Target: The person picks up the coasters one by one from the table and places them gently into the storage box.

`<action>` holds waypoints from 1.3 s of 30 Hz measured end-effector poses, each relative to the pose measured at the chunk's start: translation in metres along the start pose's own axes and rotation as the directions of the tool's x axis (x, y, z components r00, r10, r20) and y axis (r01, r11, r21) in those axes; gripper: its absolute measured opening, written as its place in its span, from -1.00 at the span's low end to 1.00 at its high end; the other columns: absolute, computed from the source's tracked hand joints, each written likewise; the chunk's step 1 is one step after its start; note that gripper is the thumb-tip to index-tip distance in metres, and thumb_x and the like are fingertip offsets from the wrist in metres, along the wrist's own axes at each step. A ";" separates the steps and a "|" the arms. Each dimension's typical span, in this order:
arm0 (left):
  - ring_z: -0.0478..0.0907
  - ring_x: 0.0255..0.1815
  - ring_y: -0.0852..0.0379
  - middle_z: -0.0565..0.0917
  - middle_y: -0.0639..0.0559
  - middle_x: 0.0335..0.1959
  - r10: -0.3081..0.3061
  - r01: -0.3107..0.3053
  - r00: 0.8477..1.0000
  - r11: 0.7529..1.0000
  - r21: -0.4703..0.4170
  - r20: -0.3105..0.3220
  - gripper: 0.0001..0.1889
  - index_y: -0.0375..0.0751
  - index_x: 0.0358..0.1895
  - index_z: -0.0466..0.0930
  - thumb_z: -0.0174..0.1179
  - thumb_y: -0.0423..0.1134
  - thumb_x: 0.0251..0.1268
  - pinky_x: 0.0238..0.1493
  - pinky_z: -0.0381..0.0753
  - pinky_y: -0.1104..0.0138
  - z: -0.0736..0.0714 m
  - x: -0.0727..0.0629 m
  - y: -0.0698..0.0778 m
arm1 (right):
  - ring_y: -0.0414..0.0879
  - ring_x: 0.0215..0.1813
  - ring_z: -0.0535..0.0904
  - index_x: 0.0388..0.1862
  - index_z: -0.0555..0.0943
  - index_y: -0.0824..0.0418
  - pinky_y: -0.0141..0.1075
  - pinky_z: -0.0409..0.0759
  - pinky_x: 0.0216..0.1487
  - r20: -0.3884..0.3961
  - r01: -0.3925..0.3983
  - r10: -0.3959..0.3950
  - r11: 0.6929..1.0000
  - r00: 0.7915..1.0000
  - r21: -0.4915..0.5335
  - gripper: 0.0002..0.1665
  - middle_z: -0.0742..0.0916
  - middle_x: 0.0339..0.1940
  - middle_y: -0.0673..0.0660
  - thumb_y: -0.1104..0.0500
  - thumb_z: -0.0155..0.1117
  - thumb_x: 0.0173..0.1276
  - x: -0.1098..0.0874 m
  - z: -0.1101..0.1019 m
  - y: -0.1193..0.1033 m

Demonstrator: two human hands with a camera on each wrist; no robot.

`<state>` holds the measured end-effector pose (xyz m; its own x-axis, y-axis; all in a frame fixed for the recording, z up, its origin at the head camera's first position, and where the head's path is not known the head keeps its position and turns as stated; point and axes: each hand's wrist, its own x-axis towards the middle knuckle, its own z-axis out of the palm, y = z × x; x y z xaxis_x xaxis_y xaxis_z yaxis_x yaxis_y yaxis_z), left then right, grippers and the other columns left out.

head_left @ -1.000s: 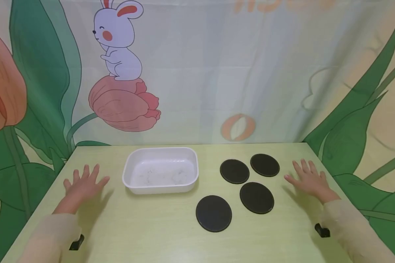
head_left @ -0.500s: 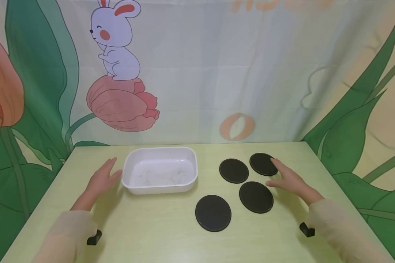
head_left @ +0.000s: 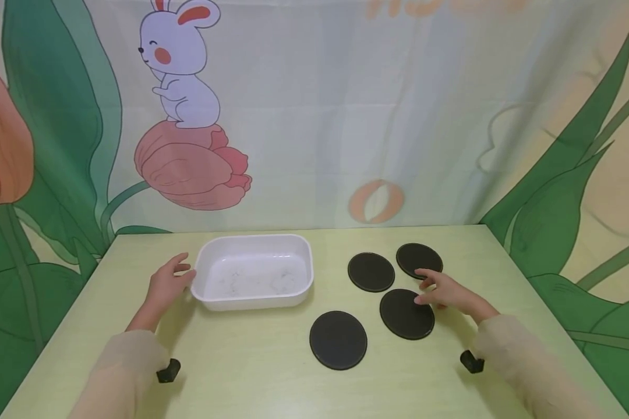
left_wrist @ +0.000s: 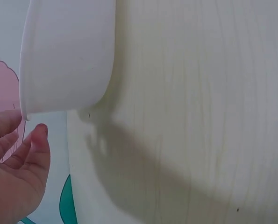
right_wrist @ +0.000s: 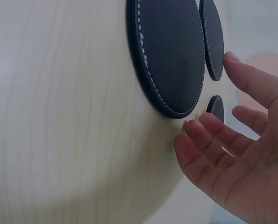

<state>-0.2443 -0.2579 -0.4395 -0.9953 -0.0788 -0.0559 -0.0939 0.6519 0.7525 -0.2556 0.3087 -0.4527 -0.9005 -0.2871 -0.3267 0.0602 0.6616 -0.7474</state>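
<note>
My left hand is at the left end of a white rectangular plastic tub, fingers loosely bent. In the left wrist view a fingertip lies right at the tub's rim. My right hand hovers at the right edge of a round black coaster, thumb overlapping it, other fingers bent and apart with nothing between them. Up close, this coaster shows white stitching round its edge. Behind it lie two more black coasters, the far right one and the far middle one.
Another black coaster lies nearer the front of the pale wooden table. Behind the table's back edge hangs a curtain printed with a rabbit and tulips. A small black device is on the right sleeve.
Both hands have moved inward from the table's sides. The left has come up to the tub and the right to the coasters, their spread fingers now bent. Tub and coasters stay in place.
</note>
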 end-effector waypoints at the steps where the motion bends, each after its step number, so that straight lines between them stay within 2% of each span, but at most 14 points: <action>1: 0.40 0.08 -0.24 0.35 -0.39 0.14 -0.011 0.011 1.000 1.000 -0.027 0.001 -0.43 -0.31 0.32 0.03 -0.06 -0.23 0.29 -0.13 0.56 0.19 0.001 0.000 0.000 | -0.10 -0.37 0.43 0.31 0.09 0.34 -0.25 0.45 -0.45 0.000 -0.005 0.005 1.000 1.000 0.003 -0.16 0.42 -0.02 0.38 0.17 0.26 0.12 0.001 0.001 0.000; 6: 0.50 -0.08 -0.11 0.40 -0.40 0.08 -0.057 0.057 0.998 0.992 -0.113 0.001 -0.47 -0.35 0.29 0.10 -0.04 -0.28 0.28 -0.21 0.59 0.30 0.005 0.000 -0.002 | -0.08 -0.37 0.45 0.21 0.24 0.37 -0.24 0.48 -0.44 -0.006 -0.022 0.022 1.000 1.000 0.008 -0.30 0.47 -0.18 0.26 0.20 0.25 0.12 0.005 0.004 0.002; 12: 0.48 -0.15 0.05 0.40 -0.38 0.07 -0.104 0.109 0.994 0.983 -0.149 0.037 -0.47 -0.33 0.30 0.08 -0.05 -0.27 0.30 -0.22 0.58 0.36 0.005 0.003 -0.003 | -0.15 -0.55 0.36 0.07 0.37 0.38 -0.35 0.38 -0.59 0.008 -0.026 0.026 1.000 1.000 0.004 -0.45 0.44 -0.36 0.12 0.25 0.26 0.08 0.011 0.005 0.003; 17: 0.47 -0.14 0.04 0.39 -0.38 0.06 -0.120 0.130 0.990 0.979 -0.159 0.073 -0.47 -0.34 0.31 0.07 -0.06 -0.27 0.31 -0.21 0.57 0.37 0.005 0.006 -0.004 | -0.20 -0.70 0.27 -0.13 0.45 0.40 -0.40 0.29 -0.66 0.026 -0.002 0.003 0.999 1.000 -0.047 -0.59 0.42 -0.51 0.06 0.32 0.29 0.01 0.017 0.007 0.003; 24: 0.46 -0.14 0.02 0.40 -0.38 0.03 -0.104 0.118 0.990 0.979 -0.165 0.091 -0.48 -0.37 0.30 0.06 -0.09 -0.31 0.31 -0.23 0.55 0.40 0.004 0.009 -0.004 | -0.22 -0.73 0.24 -0.32 0.44 0.36 -0.40 0.30 -0.65 0.007 -0.044 0.046 0.991 0.999 -0.122 -0.70 0.41 -0.58 0.03 0.37 0.31 -0.05 0.024 0.009 0.001; 30: 0.43 -0.07 -0.08 0.40 -0.38 0.01 -0.096 0.110 0.991 0.981 -0.157 0.091 -0.48 -0.38 0.30 0.05 -0.09 -0.32 0.31 -0.21 0.56 0.37 0.004 0.006 0.000 | -0.23 -0.74 0.17 -0.39 0.43 0.35 -0.43 0.25 -0.66 0.005 -0.086 0.088 0.988 0.996 -0.129 -0.73 0.35 -0.68 -0.02 0.38 0.33 -0.07 0.026 0.010 -0.001; 39: 0.41 -0.03 -0.13 0.39 -0.36 0.01 -0.103 0.117 0.990 0.981 -0.155 0.096 -0.49 -0.37 0.30 0.05 -0.10 -0.32 0.32 -0.18 0.56 0.33 0.003 0.005 0.001 | -0.24 -0.75 0.17 -0.42 0.41 0.37 -0.44 0.21 -0.66 0.016 -0.077 0.080 0.987 0.997 -0.138 -0.76 0.36 -0.68 -0.01 0.41 0.29 -0.05 0.025 0.010 -0.003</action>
<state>-0.2499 -0.2553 -0.4409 -0.9779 -0.0730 -0.1959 -0.2053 0.5130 0.8335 -0.2744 0.2925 -0.4640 -0.8858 -0.2440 -0.3948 0.0695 0.7714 -0.6326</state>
